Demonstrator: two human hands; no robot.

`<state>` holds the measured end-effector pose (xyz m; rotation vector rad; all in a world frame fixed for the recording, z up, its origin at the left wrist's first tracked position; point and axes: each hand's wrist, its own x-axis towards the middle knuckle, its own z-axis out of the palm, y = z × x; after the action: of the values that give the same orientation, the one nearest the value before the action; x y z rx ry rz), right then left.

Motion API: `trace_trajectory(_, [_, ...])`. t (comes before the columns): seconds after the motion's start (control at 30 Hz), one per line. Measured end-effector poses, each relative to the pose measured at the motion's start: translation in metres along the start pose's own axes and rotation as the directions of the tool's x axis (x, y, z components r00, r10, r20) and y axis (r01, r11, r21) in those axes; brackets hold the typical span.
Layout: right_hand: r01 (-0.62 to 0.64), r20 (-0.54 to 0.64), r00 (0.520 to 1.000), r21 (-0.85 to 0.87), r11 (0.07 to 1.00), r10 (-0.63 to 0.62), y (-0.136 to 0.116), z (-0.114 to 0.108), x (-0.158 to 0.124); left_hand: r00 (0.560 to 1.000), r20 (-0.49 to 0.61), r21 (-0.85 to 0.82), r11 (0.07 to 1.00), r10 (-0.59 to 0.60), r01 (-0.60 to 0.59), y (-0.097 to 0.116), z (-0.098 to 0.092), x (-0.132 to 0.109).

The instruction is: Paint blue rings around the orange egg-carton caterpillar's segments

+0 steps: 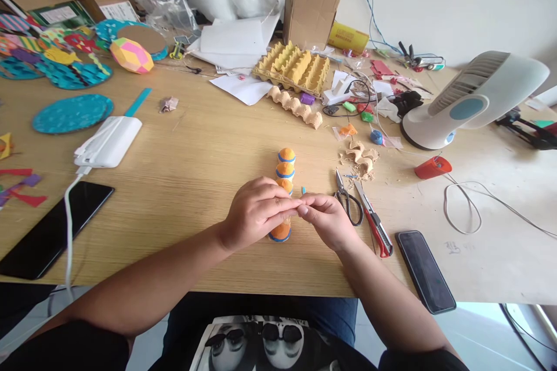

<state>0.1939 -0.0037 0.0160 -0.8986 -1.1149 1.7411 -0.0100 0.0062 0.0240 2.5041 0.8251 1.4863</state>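
Note:
An orange-painted egg-carton strip (285, 170) with blue bands round its bumps lies lengthwise in front of me. My left hand (260, 211) is over its middle bumps, hiding them, with its fingers closed. My right hand (328, 220) meets it at the fingertips, thumb and forefinger pinched together. Whatever is between the fingertips is too small or hidden to make out. A small blue scrap (303, 190) lies just beyond the right fingers. To the right of that hand are black-handled scissors (350, 203) and a red utility knife (376, 225).
Phones (425, 271) lie at both sides, the left one beside a white power bank (108, 142) with a cable. A white fan (470, 98) stands at right. Behind are a yellow egg tray (292, 71), a bare carton strip (296, 107), clay lumps and a cardboard box (310, 14).

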Motion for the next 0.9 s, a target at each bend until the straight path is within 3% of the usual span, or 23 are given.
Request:
trace_trajectory(0.33, [-0.056,-0.13,0.99,0.053,0.997,0.063,0.0002,-0.0037,0.0017,0.999,-0.032,-0.046,0.998,-0.041,0.04,0.0017,-0.0042,0.0027])
trace_trajectory(0.63, [-0.074,-0.133,0.988,0.073,0.995,0.083,0.0003,-0.0033,0.0021,0.982,-0.079,-0.147,0.977,-0.169,0.156,0.0025,-0.0041,0.0091])
trace_trajectory(0.9, [-0.075,-0.112,0.99,0.053,0.996,0.081,-0.0002,-0.0029,0.0018,0.988,-0.061,-0.201,0.971,-0.14,0.125,0.003,-0.005,0.0074])
